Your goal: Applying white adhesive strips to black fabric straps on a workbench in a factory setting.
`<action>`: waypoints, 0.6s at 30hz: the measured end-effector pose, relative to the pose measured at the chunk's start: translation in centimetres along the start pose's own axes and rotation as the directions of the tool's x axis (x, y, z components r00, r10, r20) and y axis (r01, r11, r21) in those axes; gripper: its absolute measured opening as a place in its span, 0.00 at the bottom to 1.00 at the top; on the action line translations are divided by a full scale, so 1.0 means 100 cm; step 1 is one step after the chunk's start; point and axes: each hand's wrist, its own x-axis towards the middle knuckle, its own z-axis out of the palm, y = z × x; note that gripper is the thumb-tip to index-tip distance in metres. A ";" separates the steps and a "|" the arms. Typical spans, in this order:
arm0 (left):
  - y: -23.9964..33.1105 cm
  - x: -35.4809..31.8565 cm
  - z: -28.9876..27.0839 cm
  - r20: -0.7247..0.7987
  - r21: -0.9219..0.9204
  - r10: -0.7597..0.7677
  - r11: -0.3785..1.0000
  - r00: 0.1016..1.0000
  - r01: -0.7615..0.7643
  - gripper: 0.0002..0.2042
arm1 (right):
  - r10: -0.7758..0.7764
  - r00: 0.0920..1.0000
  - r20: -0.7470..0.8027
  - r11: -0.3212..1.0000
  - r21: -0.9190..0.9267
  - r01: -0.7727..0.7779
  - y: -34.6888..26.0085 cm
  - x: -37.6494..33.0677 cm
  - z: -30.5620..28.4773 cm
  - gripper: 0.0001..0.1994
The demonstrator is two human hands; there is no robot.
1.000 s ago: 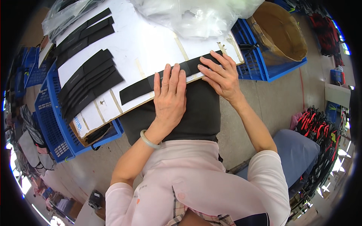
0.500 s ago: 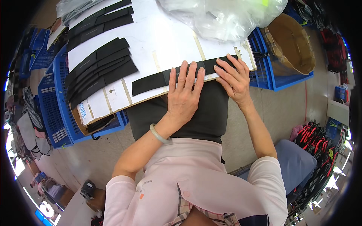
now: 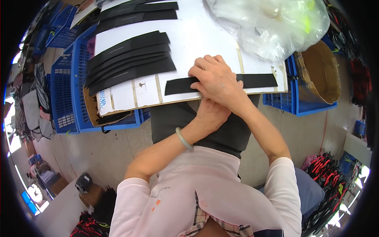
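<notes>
A single black flat strip (image 3: 258,80) lies along the near edge of the white board (image 3: 189,43). My right hand (image 3: 217,79) rests across its middle with curled fingers, the thumb low on the strip; what they close on, if anything, is hidden. Just below, at the board's edge, my left hand (image 3: 213,113) is tucked under the right wrist, its fingers out of sight. To the left a fanned stack of black strips (image 3: 130,63) lies on the board, and more strips (image 3: 138,15) lie behind it.
A clear plastic bag (image 3: 272,27) bulges over the board's far right. Blue crates (image 3: 75,91) stand at the left; a brown carton (image 3: 319,75) sits in another blue crate (image 3: 282,103) at the right. Racked black and red goods (image 3: 325,177) stand lower right.
Both hands lay spread flat on the strip before. My right hand has moved left and curled over its middle; my left hand has drawn back beneath it. The view has shifted.
</notes>
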 end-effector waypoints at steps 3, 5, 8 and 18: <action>-0.005 -0.003 -0.002 -0.065 0.160 0.156 0.977 0.986 -0.144 0.23 | 0.053 0.988 0.146 0.997 0.047 -0.060 0.006 0.013 0.010 0.10; -0.005 -0.003 -0.007 0.054 0.139 0.175 0.974 0.983 -0.181 0.25 | 0.063 0.981 0.184 0.992 0.095 -0.081 0.009 0.016 0.013 0.10; -0.009 -0.004 -0.006 0.072 0.148 0.184 0.970 0.980 -0.193 0.26 | 0.100 0.977 0.190 0.969 0.206 -0.139 0.009 0.021 0.018 0.09; -0.010 -0.002 -0.002 0.038 0.107 0.203 0.973 0.978 -0.206 0.23 | 0.284 0.954 0.093 0.903 0.308 -0.299 0.003 0.022 0.031 0.11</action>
